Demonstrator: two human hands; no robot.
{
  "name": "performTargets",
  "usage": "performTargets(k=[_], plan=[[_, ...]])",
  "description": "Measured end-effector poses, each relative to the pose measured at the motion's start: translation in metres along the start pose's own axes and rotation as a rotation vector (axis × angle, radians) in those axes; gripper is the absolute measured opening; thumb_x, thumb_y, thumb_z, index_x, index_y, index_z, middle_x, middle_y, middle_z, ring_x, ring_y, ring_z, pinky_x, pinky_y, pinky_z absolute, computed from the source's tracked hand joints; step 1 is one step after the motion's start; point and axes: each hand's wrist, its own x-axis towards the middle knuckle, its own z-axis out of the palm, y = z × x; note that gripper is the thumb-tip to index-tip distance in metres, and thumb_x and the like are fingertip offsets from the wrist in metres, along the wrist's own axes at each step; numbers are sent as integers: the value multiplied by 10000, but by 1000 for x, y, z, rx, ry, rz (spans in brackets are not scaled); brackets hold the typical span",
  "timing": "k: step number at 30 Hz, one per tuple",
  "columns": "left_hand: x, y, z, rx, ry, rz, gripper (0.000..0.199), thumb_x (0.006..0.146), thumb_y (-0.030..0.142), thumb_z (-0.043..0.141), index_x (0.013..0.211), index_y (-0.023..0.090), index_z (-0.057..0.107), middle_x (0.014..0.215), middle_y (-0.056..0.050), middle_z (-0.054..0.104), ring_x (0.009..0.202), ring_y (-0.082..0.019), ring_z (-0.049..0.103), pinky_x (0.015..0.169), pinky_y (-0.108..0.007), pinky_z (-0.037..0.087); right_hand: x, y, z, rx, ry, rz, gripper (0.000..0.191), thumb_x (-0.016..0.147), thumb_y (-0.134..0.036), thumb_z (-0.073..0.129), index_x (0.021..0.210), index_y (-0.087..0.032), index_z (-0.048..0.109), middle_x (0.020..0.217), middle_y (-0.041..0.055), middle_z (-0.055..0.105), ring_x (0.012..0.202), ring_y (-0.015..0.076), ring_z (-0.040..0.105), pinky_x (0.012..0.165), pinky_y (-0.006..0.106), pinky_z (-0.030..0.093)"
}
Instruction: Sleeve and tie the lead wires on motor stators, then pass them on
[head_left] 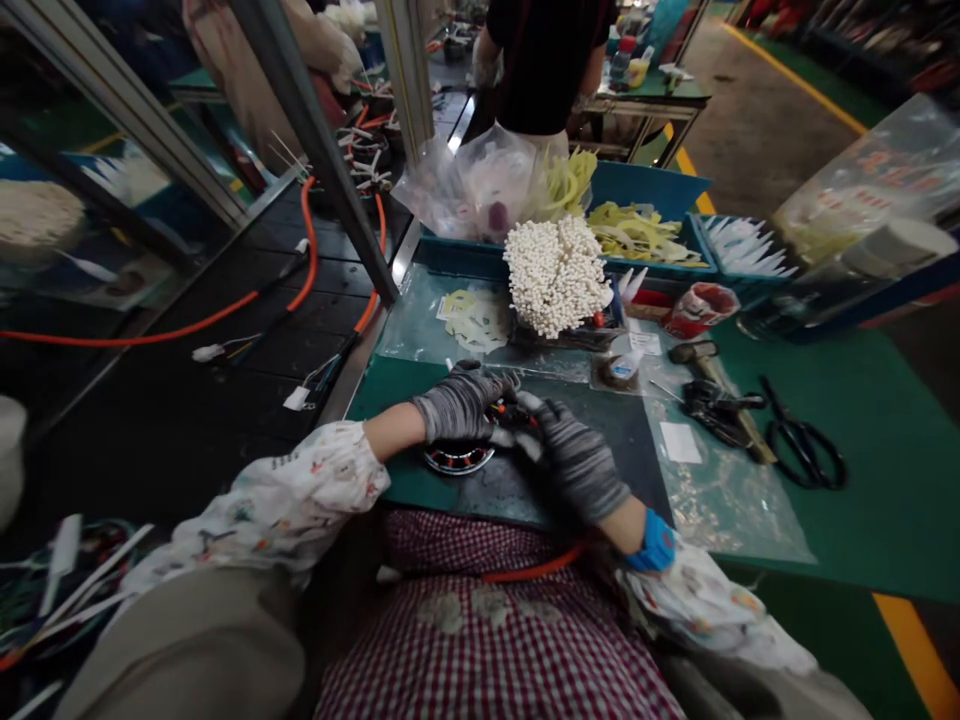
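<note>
Both my hands wear grey striped knit gloves with pale fingertips. My left hand (461, 405) is closed above a round motor stator (459, 462), whose metal rim and orange windings show below the palm. Between its fingers and thumb are thin dark wires (511, 410) with red and yellow bits. From the right, my right hand (583, 462) meets the same wires with its fingers curled and closed. The fingertips partly hide what they pinch. The stator lies on the dark mat (499, 495) at the bench's front edge. An orange cable (534, 570) crosses my checked apron.
White thin sleeves (556, 275) lie bundled behind my hands. Blue bins (645, 185) hold yellowish strips. To the right are a hammer (724, 395), black scissors (806, 445) and a plastic bag (739, 510). Left, a black conveyor (247, 400) carries orange cables. Two people stand beyond.
</note>
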Motion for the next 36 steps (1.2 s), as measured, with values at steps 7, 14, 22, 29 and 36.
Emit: performTargets(k=[7,14,22,29,36], plan=[[7,-20,4,-64,-18,111,349,1063,512,675,1094,167,721,992,-88,791,914,-252,750,850,-331,575,16,2,-3,-19,130,-63,373,1102,-428,620,1429,-281,722,1376,127,776,975,273,814,778,364,686],[14,-34,10,-332,-21,113,340,1125,447,529,1022,172,700,950,-36,754,841,-180,682,787,-278,527,-12,8,1,-103,263,-182,386,996,-556,764,1287,-301,757,1591,137,636,1496,400,555,1246,650,467],[4,-29,8,-224,53,85,360,1118,484,517,1145,195,729,998,-50,797,902,-201,738,836,-310,584,-50,10,24,-191,206,-157,348,953,-263,797,1269,-405,768,1721,17,550,1668,350,355,1359,727,222],[-42,10,33,84,431,328,560,1029,634,670,1462,279,674,1423,-102,761,1425,-326,633,1342,-603,365,-56,2,-13,434,185,28,268,1079,-360,594,959,-284,821,1660,92,619,1506,353,599,1214,641,536],[-40,20,29,17,291,217,287,1091,329,584,1298,303,780,1268,-68,798,1284,-250,698,1369,-566,332,-49,1,-14,349,295,-126,294,1015,-460,725,1244,-302,823,1556,132,676,1430,370,655,1194,616,574]])
